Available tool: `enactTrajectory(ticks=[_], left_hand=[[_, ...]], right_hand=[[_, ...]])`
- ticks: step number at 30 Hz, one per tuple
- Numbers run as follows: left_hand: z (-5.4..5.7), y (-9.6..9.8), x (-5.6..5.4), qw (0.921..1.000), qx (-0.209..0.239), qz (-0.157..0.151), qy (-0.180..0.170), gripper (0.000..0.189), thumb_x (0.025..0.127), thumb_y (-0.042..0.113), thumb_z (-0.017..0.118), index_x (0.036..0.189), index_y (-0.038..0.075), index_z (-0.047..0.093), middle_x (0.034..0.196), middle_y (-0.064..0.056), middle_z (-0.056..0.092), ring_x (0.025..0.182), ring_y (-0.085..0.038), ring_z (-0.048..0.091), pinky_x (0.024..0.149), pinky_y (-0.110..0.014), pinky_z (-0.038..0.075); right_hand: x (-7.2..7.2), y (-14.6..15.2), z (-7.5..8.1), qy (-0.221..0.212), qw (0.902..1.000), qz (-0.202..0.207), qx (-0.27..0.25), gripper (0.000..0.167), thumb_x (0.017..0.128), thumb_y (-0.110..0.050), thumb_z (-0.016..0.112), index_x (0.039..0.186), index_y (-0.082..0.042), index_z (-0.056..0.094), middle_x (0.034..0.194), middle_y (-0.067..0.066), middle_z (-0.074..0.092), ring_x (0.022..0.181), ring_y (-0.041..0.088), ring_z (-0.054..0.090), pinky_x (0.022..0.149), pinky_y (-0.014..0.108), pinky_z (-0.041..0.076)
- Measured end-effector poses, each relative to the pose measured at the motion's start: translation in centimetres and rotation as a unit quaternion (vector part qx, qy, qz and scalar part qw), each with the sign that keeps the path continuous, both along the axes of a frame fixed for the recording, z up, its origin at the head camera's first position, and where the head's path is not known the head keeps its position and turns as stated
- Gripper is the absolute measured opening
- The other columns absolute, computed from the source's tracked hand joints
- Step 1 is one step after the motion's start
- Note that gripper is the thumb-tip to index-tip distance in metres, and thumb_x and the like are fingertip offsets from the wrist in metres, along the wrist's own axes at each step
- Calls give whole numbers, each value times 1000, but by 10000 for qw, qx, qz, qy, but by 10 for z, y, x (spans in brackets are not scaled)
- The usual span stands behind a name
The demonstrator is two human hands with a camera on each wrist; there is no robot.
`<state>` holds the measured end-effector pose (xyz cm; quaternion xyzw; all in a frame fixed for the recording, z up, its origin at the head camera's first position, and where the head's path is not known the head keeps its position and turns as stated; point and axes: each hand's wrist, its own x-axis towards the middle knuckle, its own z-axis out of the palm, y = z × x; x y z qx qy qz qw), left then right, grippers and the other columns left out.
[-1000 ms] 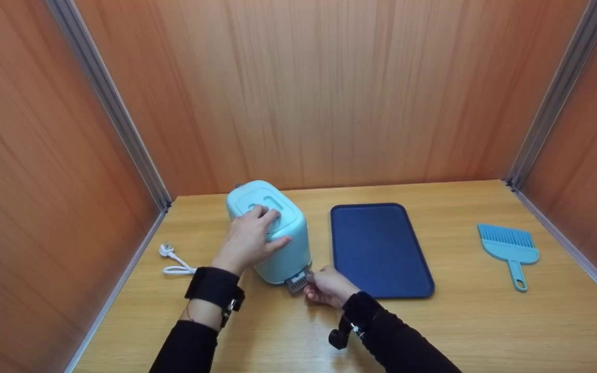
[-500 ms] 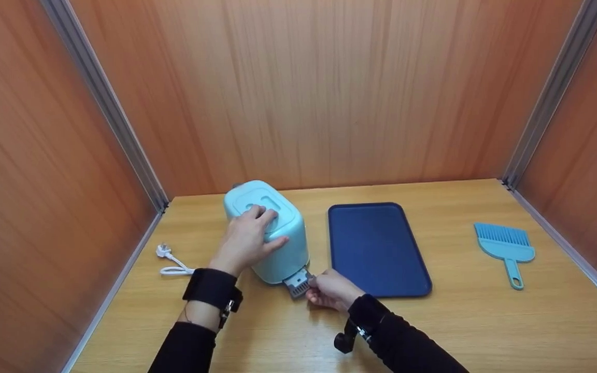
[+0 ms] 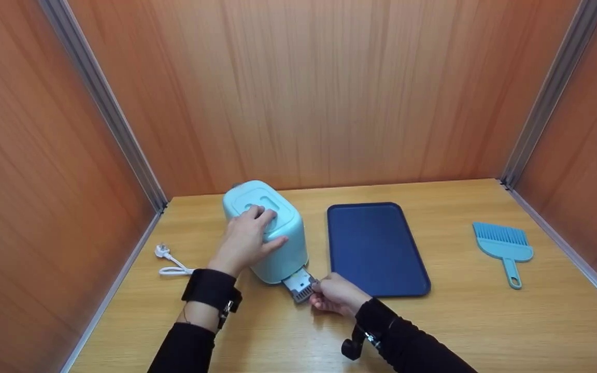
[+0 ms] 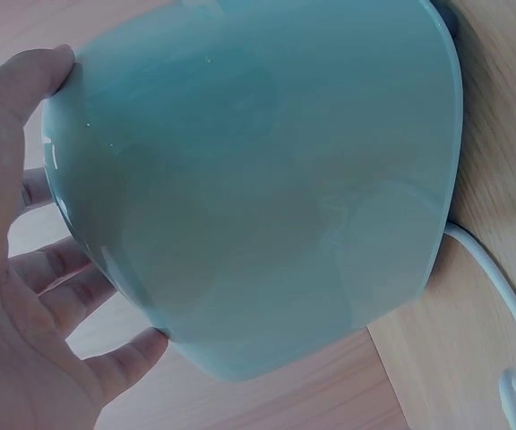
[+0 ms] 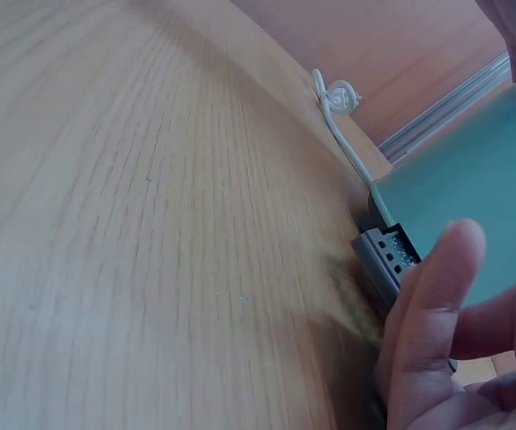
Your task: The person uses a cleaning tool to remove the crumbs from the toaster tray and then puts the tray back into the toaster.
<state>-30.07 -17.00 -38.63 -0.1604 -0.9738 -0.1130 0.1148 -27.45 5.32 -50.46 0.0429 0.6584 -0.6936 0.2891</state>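
In the head view a light blue toaster (image 3: 281, 255) with a lid on top stands at the table's middle left. My left hand (image 3: 243, 241) rests on its lid, fingers spread, with the thumb along the upper near edge. The left wrist view shows that hand's fingertips at the toaster's (image 4: 267, 188) rounded top rim. A crumb tray (image 3: 299, 282), pale with a slotted grey end, sticks out from the toaster's base. My right hand (image 3: 337, 295) pinches the tray's grey end between thumb and fingers. The right wrist view shows the tray's slotted end (image 5: 385, 262) beside those fingers.
Right of the toaster lies a dark blue tray (image 3: 376, 248) on the wooden table (image 3: 454, 326). A blue brush (image 3: 503, 248) lies farther right. At left, a white cord (image 3: 175, 270) with a plug runs toward the toaster. Wooden panels (image 3: 309, 93) enclose the back and sides.
My right hand has drawn the crumb tray farther out of the toaster, toward me and slightly right. My left hand has stayed on the lid.
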Motion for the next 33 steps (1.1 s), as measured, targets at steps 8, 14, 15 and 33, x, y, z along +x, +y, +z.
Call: enactTrajectory(ticks=[8,14,15,33], left_hand=[[0,-1,0,9998,120,89,-142,67,96,57,75,149,19,61,152,-19,57,131,-42,59,113,-62,50],[0,-2,0,9996,125,129,-198,67,97,58,74,150,19,60,153,-19,56,132,-44,59,112,-62,52],[0,-2,0,9996,119,133,-207,67,97,58,73,150,20,60,153,-19,55,132,-44,59,112,-61,52],[0,-1,-2,9997,169,56,-169,65,98,54,75,149,17,60,152,-19,55,133,-43,59,112,-61,51]], right_hand=[[7,6,0,64,9999,32,82,13,107,1,45,115,6,54,75,3,62,59,5,57,56,15,52],[10,12,-1,181,9997,148,54,14,107,1,46,110,6,59,73,2,62,59,5,58,56,14,52],[11,12,0,183,9997,155,56,14,108,1,46,110,7,59,73,2,62,59,5,58,56,14,52],[17,17,-1,147,9994,242,177,10,109,0,44,111,4,53,72,2,61,56,4,57,54,14,52]])
